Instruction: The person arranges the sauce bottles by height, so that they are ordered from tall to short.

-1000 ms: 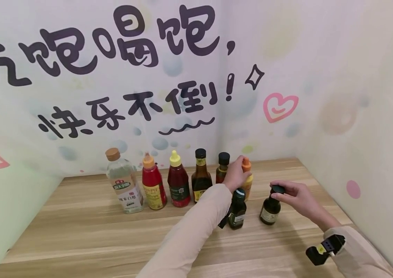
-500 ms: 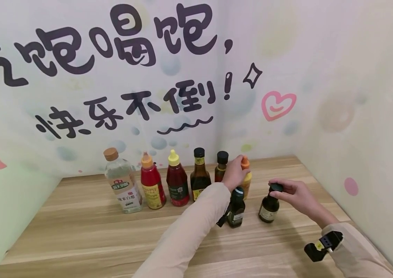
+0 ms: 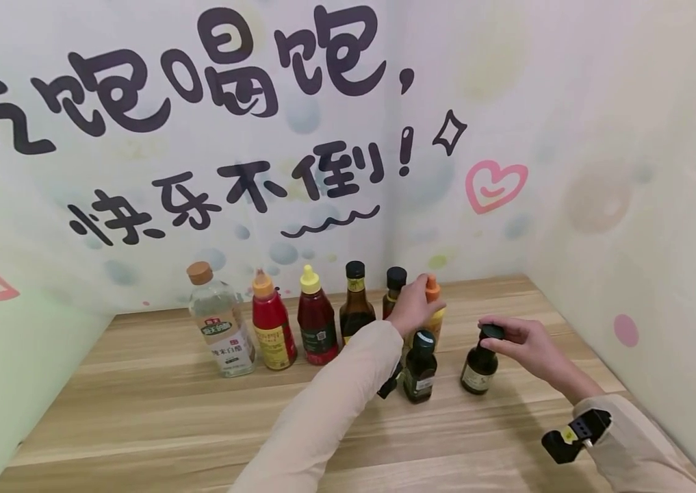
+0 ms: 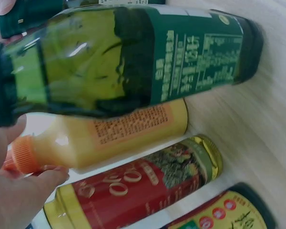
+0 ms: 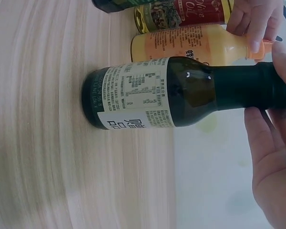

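Note:
My left hand (image 3: 412, 307) pinches the orange cap of a yellow squeeze bottle (image 4: 133, 131), which stands upright at the right end of the back row. To the right and nearer, my right hand (image 3: 532, 350) pinches the dark cap of a small dark glass bottle (image 5: 138, 90) with a cream label, upright on the table. Beside the yellow bottle is an olive oil bottle (image 4: 128, 193) with a red label, partly hidden by the left hand in the head view. A dark green glass bottle (image 3: 419, 375) stands in front of the yellow one, below the left wrist.
Further left in the row stand an amber sauce bottle (image 3: 356, 311), a dark red squeeze bottle (image 3: 317, 329), a bright red squeeze bottle (image 3: 272, 332) and a clear vinegar bottle (image 3: 222, 329). A printed wall (image 3: 323, 239) rises behind the wooden table (image 3: 157, 424).
The left hand and yellow squeeze bottle have shifted slightly left, closer to the olive oil bottle. The right hand keeps its hold on the small dark bottle, which stays in place.

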{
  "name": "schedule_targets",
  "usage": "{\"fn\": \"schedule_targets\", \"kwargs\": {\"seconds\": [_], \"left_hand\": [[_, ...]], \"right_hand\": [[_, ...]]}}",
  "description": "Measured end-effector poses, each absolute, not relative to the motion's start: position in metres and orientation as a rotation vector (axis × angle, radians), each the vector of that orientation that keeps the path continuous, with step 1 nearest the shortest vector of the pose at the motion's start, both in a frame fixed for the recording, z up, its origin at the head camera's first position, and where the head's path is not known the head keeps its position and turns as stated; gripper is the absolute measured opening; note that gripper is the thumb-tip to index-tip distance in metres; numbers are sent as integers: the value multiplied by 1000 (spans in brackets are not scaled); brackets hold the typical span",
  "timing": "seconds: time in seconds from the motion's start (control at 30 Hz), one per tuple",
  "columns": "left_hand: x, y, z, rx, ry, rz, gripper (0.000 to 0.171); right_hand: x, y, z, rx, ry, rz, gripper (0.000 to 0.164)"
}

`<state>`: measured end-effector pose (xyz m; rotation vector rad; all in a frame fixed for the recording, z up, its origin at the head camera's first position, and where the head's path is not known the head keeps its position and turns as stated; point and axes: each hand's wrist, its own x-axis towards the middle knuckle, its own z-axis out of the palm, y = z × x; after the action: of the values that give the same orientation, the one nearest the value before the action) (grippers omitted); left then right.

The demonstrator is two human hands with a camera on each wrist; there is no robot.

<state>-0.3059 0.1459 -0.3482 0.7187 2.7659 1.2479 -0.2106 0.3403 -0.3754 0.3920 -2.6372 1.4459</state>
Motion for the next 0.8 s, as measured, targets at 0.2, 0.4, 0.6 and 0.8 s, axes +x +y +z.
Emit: {"fn": "schedule_targets", "kwargs": {"seconds": [0.2, 0.4, 0.6, 0.8], "left_hand": [[-301, 136, -342, 779, 2703, 1151, 50], [-287, 120, -340, 867, 2679, 1116, 63], [-269, 100, -334, 976, 2570, 1124, 60], [-258, 89, -333, 1012, 2509, 1119, 56]], "right_hand": [[-211, 340, -375, 417, -2617, 1427, 40], [-209, 340, -377, 424, -2609, 1412, 39], [-209, 340, -378, 395, -2626, 1428, 42], [-210, 339, -377, 395, -2627, 1446, 42]]}}
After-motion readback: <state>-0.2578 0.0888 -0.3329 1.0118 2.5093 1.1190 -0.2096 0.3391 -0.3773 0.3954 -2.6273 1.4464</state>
